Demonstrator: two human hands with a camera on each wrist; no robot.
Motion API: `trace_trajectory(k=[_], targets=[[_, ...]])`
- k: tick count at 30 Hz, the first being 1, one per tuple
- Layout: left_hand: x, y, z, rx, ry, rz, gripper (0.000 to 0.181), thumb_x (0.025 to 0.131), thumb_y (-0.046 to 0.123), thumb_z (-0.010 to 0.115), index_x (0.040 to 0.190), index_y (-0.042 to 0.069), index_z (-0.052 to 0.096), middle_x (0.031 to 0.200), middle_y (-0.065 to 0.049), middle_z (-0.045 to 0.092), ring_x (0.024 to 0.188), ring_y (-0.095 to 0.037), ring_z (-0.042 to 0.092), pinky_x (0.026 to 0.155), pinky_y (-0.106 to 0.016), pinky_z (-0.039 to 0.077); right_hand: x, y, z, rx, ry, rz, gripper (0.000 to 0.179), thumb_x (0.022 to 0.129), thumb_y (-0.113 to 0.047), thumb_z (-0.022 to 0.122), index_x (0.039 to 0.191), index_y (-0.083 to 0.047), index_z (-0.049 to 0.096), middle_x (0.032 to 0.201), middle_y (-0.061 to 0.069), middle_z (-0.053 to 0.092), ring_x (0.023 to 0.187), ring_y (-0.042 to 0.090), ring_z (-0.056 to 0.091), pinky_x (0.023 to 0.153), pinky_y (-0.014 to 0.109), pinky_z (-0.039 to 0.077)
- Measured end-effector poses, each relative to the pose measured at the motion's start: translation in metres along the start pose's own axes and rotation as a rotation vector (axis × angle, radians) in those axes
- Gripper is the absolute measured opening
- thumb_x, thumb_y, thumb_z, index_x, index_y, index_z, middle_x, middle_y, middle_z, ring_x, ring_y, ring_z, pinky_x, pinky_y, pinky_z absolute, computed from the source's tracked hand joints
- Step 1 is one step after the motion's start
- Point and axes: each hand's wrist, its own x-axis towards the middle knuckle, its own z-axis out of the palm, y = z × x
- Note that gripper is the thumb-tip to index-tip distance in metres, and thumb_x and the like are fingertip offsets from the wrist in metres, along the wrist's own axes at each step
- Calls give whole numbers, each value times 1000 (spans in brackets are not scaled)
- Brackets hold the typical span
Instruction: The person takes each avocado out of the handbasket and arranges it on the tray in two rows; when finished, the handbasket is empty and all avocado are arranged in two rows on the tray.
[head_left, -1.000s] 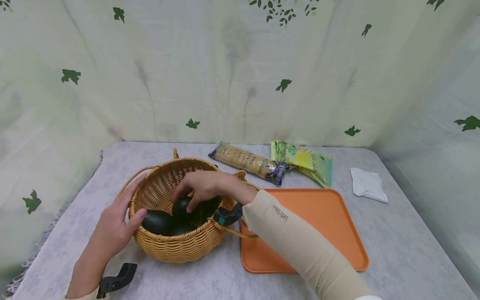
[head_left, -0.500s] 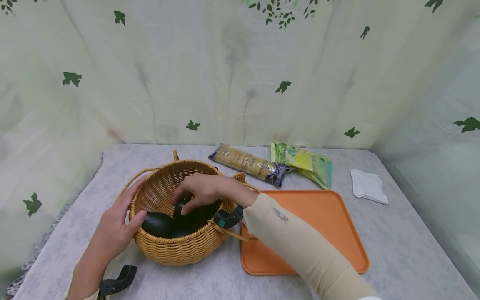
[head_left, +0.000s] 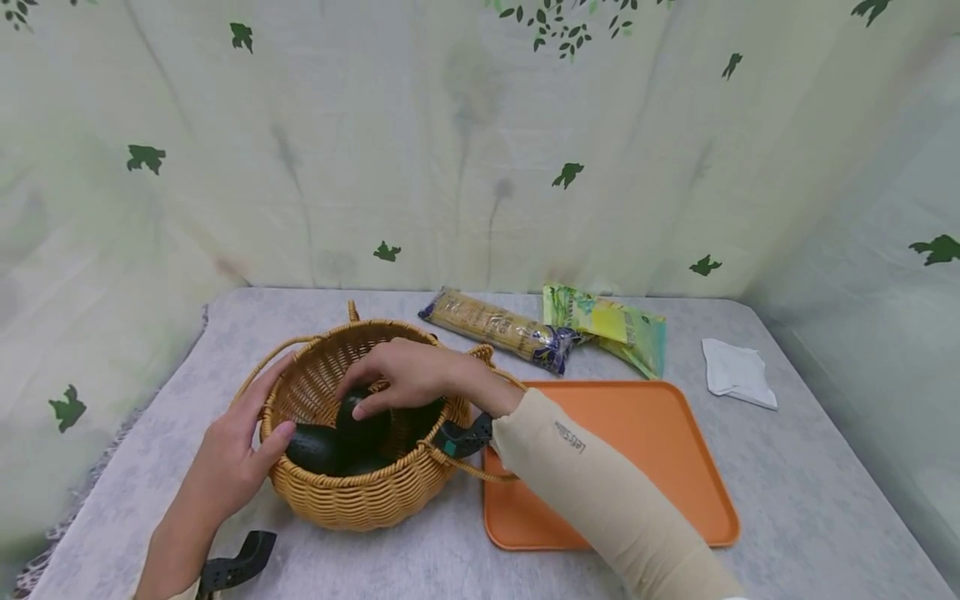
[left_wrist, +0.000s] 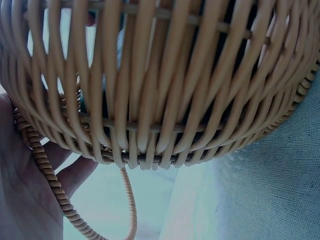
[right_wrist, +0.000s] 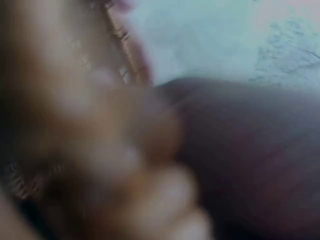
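Observation:
A round wicker basket with several dark green avocados in it stands on the table. My left hand holds its left rim, thumb over the edge and fingers along the outer side; the left wrist view shows the woven wall close up, with the left palm beside the cord handle. Inside the basket, my right hand grips one avocado from above between thumb and fingers. Another avocado lies at the left, near my left thumb. The right wrist view is blurred.
Right of the basket lies an orange tray, partly under my right forearm. Behind are a long pack of dried noodles and green-yellow packets. A folded white tissue lies at the far right. A patterned curtain hangs behind the table.
My right hand has dipped a little into the basket and come back up slightly with the avocado, which has shifted slightly left. My left hand has stayed on the rim.

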Motion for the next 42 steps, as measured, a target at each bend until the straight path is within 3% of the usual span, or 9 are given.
trace_trajectory(k=[9, 16, 22, 25, 29, 36, 41, 42], targets=[[-1, 0, 0, 8, -6, -8, 75, 97, 23, 62, 164, 30, 29, 160, -14, 44, 129, -48, 55, 97, -1, 21, -12, -5, -2, 54, 97, -58, 38, 100, -27, 68, 136, -14, 68, 136, -2, 68, 122, 6, 63, 101, 16, 46], [0, 1, -1, 25, -16, -28, 75, 97, 25, 62, 164, 30, 29, 160, -13, 44, 129, -46, 56, 103, -16, 32, -20, -7, -2, 54, 161, -47, 39, 102, -27, 65, 139, -14, 66, 138, 0, 67, 126, 9, 61, 102, 19, 45], [0, 1, -1, 23, -8, -16, 75, 97, 24, 63, 164, 30, 30, 159, -14, 45, 128, -46, 57, 98, -6, 26, -27, -7, 1, 59, 179, -37, 38, 103, -26, 64, 139, -15, 65, 140, 1, 66, 126, 11, 61, 101, 22, 47], [0, 1, -1, 21, -8, -15, 75, 97, 24, 62, 164, 30, 30, 160, -13, 45, 129, -46, 56, 102, -13, 32, -31, -7, 1, 101, 190, -43, 38, 103, -24, 63, 140, -13, 64, 140, 3, 65, 127, 13, 61, 102, 23, 48], [0, 1, -1, 17, -13, -17, 74, 98, 24, 61, 164, 30, 29, 161, -12, 44, 131, -46, 55, 108, -31, 39, -35, -8, 2, 131, 206, -49, 38, 104, -23, 61, 140, -12, 63, 140, 3, 65, 127, 12, 61, 102, 23, 48], [1, 1, 0, 16, -6, -7, 74, 98, 24, 62, 164, 29, 29, 160, -14, 45, 129, -46, 55, 99, -5, 24, -42, -6, 4, 152, 249, -85, 37, 105, -24, 60, 140, -12, 62, 140, 1, 64, 124, 8, 59, 102, 22, 47], [1, 0, -1, 22, -6, -13, 74, 98, 24, 62, 164, 29, 30, 159, -15, 46, 127, -47, 57, 101, -11, 33, -49, -7, 4, 165, 299, -80, 36, 104, -25, 61, 138, -14, 63, 137, 0, 65, 120, 7, 60, 99, 21, 47], [0, 0, -1, 23, -6, -14, 74, 98, 24, 62, 164, 30, 30, 159, -14, 46, 127, -47, 57, 102, -18, 39, -51, -8, 4, 168, 308, -75, 36, 104, -25, 61, 138, -15, 63, 137, 0, 64, 120, 7, 60, 99, 22, 47]])
